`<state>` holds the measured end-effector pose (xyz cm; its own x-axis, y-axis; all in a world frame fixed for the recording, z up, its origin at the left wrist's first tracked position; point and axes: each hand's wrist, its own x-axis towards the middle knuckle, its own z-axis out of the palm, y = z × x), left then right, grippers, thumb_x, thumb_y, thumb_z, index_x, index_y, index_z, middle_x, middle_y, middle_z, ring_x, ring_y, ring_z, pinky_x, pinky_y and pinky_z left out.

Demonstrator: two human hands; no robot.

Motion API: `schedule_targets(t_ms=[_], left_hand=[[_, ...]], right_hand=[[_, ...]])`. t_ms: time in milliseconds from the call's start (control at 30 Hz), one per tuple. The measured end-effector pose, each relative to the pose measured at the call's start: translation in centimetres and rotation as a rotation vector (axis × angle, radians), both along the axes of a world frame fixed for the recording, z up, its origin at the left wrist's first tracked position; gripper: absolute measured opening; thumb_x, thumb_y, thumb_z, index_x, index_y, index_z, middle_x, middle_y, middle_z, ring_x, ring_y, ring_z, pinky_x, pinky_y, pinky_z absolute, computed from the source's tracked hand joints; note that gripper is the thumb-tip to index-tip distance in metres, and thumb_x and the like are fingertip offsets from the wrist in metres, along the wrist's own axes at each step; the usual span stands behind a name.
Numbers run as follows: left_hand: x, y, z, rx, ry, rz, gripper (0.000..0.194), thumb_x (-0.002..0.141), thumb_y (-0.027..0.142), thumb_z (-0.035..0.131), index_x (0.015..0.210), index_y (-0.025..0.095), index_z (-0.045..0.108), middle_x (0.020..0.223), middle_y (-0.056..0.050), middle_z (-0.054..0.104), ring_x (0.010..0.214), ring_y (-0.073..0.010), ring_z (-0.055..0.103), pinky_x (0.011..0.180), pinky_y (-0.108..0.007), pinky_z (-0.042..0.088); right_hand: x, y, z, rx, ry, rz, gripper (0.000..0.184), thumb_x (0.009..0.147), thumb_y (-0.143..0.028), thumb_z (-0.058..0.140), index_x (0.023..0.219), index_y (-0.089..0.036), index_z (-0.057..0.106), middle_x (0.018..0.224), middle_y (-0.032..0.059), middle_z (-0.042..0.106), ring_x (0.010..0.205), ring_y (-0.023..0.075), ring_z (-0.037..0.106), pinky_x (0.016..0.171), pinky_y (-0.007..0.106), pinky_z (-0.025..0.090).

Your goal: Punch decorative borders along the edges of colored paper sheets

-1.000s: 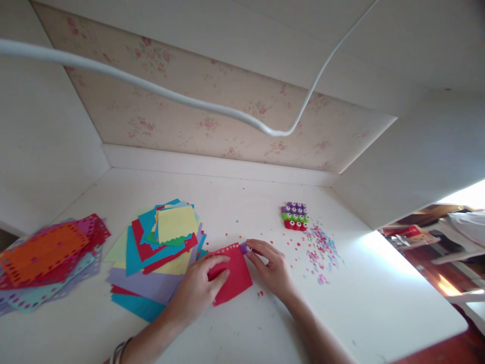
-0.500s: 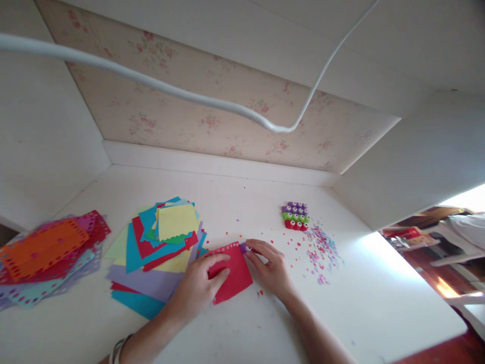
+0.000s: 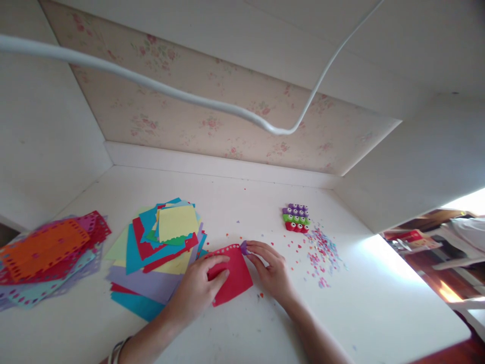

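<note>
A red sheet of paper with a row of small punched holes along its far edge is held by my left hand, thumb on top and fingers around its left side. My right hand pinches a small purple craft punch at the sheet's far right corner. The paper's corner meets the punch; how far it reaches in is hidden. Tiny cut-out pieces lie by the right wrist.
Left of my hands is a pile of coloured paper; farther left lie punched sheets. Purple, green and red punches stand in rows at the back right, beside scattered confetti. A white cable hangs across the view.
The purple punch has tilted a little in my right fingers at the paper's corner. The red paper's far edge now looks slightly curved. My left hand stays in place.
</note>
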<state>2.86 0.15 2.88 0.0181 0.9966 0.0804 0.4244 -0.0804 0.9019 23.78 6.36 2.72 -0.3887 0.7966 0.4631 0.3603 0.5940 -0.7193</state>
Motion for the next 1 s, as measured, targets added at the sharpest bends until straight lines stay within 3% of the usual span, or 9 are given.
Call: schedule_targets(t_ms=[1000], left_hand=[[0.45, -0.29, 0.16, 0.074, 0.147, 0.035, 0.024, 0.087, 0.025, 0.056, 0.107, 0.023, 0.07, 0.106, -0.006, 0.072, 0.098, -0.0214, 0.067, 0.091, -0.034, 0.053]], right_hand=[[0.09, -0.06, -0.3, 0.014, -0.028, -0.021, 0.023, 0.091, -0.019, 0.056, 0.108, -0.026, 0.071, 0.111, 0.0069, 0.071, 0.103, 0.0217, 0.066, 0.091, 0.04, 0.056]])
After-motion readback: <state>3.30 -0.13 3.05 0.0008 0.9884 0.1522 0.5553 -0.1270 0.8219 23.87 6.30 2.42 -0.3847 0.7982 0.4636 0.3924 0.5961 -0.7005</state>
